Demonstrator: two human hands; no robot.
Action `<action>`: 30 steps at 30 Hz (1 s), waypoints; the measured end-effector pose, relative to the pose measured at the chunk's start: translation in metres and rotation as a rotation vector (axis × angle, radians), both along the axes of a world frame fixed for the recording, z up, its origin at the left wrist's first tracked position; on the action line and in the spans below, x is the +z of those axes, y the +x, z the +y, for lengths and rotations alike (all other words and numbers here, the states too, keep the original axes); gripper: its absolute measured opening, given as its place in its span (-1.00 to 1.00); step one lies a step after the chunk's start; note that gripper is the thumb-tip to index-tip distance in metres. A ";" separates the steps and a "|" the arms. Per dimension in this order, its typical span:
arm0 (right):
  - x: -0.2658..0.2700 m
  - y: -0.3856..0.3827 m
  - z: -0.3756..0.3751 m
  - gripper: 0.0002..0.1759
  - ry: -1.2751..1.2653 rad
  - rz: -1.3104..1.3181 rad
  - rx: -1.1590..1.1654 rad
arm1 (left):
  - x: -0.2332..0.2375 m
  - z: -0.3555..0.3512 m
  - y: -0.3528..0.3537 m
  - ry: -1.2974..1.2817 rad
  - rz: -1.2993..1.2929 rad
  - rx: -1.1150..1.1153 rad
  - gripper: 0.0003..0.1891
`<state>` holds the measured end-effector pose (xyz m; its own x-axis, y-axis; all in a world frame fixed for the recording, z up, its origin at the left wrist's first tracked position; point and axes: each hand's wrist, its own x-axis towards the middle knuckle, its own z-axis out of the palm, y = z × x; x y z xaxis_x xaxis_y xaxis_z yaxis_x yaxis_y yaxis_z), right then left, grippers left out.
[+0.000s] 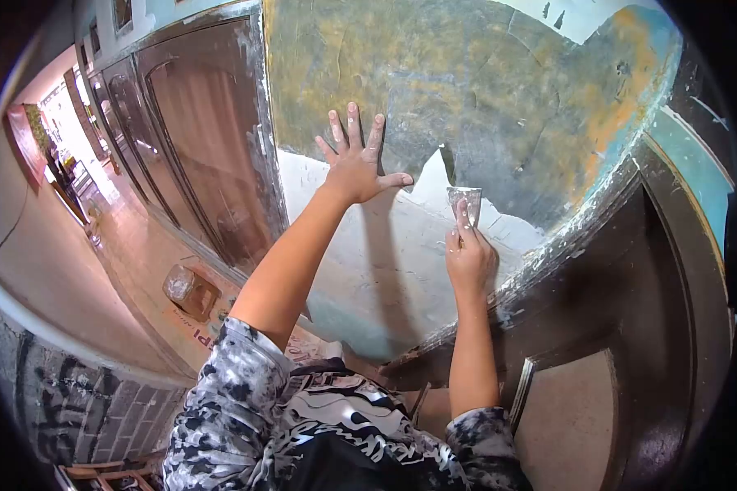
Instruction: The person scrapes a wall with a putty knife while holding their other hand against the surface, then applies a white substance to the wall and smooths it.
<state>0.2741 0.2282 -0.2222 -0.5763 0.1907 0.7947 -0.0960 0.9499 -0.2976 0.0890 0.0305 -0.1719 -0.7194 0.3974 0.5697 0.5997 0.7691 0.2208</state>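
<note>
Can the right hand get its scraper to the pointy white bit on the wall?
Probably yes. The scraper in the right hand is close beside the pointy white bit, with nothing between them. The left hand is on its other side.

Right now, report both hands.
Left hand: open, fingers spread, against the wall.
Right hand: closed on a scraper, blade up.

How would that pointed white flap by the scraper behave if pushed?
The flap looks thin, so it is probably light and easy to push. The dark strip along its edge looks like a shadow, so it may stand off the wall and bend. Jagged edges nearby suggest it could tear.
</note>
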 end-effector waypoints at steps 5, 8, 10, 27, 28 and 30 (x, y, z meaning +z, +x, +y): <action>0.018 0.005 -0.013 -0.38 -0.057 -0.082 -0.025 | 0.005 0.001 0.005 -0.018 -0.016 0.023 0.51; 0.017 -0.007 -0.012 -0.39 -0.064 -0.053 0.020 | 0.002 0.001 0.003 -0.012 0.021 0.036 0.52; 0.027 -0.012 -0.017 -0.40 -0.031 -0.021 0.008 | 0.002 0.001 0.004 -0.010 0.013 0.024 0.51; 0.037 -0.006 -0.017 -0.44 -0.048 0.062 0.014 | 0.001 0.000 0.003 -0.031 -0.003 0.032 0.52; 0.032 -0.002 -0.014 -0.44 -0.067 0.049 -0.006 | -0.001 0.000 0.000 0.013 0.019 0.009 0.49; 0.021 -0.001 -0.008 -0.44 -0.064 0.071 0.013 | -0.003 0.001 -0.004 0.066 0.079 -0.009 0.48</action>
<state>0.2728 0.2206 -0.2016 -0.5220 0.2354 0.8198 -0.1308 0.9277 -0.3496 0.0853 0.0319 -0.1751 -0.6680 0.3634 0.6493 0.6240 0.7490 0.2228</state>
